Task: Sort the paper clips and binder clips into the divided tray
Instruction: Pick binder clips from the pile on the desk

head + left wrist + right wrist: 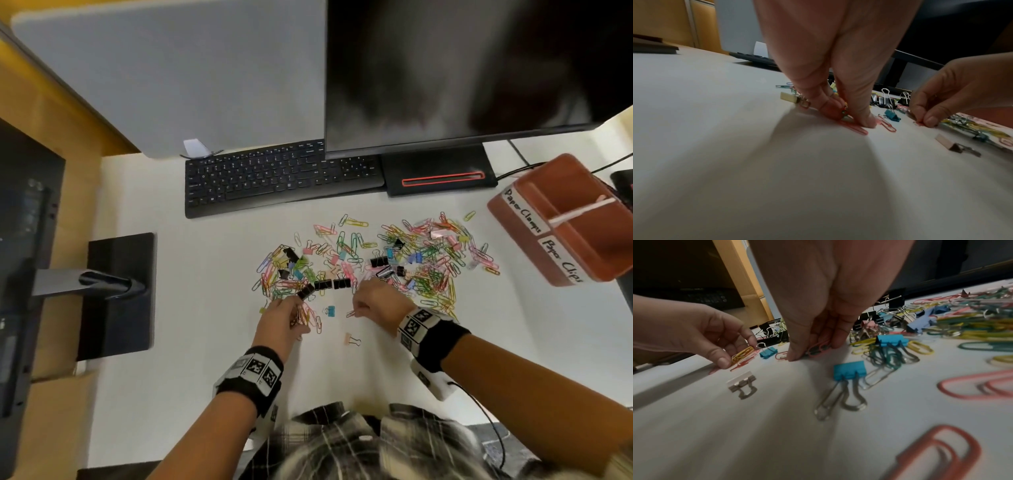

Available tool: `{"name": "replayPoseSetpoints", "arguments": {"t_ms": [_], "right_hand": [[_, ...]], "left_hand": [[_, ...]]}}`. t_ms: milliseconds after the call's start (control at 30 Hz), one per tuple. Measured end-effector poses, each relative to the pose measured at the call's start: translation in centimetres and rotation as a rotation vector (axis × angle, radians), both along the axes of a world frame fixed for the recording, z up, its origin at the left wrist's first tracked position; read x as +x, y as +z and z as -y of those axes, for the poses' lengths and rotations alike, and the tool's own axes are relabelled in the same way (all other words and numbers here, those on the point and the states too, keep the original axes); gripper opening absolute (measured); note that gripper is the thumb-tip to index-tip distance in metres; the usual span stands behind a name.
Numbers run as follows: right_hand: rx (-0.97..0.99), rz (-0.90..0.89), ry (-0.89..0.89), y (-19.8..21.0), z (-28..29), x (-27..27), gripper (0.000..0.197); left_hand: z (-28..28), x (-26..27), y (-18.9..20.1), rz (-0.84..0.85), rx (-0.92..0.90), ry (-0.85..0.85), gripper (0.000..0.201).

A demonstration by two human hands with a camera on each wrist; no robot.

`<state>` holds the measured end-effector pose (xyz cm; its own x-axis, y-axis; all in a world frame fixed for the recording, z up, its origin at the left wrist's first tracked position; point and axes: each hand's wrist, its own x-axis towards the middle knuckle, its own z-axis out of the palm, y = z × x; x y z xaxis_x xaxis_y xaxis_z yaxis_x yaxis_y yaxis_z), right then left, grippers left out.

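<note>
A mixed pile of coloured paper clips (pixel 435 260) and binder clips (pixel 340 283) is spread over the middle of the white desk. My left hand (pixel 298 317) (pixel 849 118) pinches a bunch of paper clips (pixel 742 354) at the pile's near left edge, fingertips down on the desk. My right hand (pixel 356 310) (pixel 809 352) grips a few pink paper clips (pixel 819 346) and pinches one more against the desk. The reddish-brown divided tray (pixel 513 209) stands at the far right, labelled for clamps and clips. Its compartments look bare.
A blue binder clip (pixel 331 310) and a peach one (pixel 349 338) lie loose between and near my hands. A black keyboard (pixel 274 174) and a monitor (pixel 462 68) stand behind the pile. A second monitor base (pixel 116 294) sits to the left.
</note>
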<state>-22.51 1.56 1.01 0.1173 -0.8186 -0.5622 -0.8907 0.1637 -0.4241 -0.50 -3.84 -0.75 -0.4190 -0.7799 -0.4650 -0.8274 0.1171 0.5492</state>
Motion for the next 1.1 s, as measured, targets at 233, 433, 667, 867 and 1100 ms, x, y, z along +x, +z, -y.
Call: {"name": "replayPoseSetpoints", "arguments": {"t_ms": [233, 433, 667, 867, 1100], "right_hand": [[-0.021, -0.005, -0.043, -0.2, -0.2, 0.5, 0.018], [-0.043, -0.002, -0.04, -0.1, -0.2, 0.7, 0.019], [-0.283, 0.128, -0.184, 4.2, -2.7, -3.3, 0.013], [-0.597, 0.017, -0.522, 10.0, -7.7, -14.3, 0.006], [-0.645, -0.124, -0.869, 12.2, -12.6, -27.5, 0.01]], "left_hand": [[0.7, -0.5, 0.3, -0.049, 0.071, 0.096, 0.016], [1.8, -1.0, 0.6, 0.001, 0.076, -0.004, 0.008], [1.5, -0.5, 4.0, -0.059, 0.095, -0.068, 0.004], [1.2, -10.3, 12.0, -0.268, 0.046, -0.223, 0.009], [-3.4, -33.5, 14.7, -0.52, 0.009, -0.343, 0.009]]}}
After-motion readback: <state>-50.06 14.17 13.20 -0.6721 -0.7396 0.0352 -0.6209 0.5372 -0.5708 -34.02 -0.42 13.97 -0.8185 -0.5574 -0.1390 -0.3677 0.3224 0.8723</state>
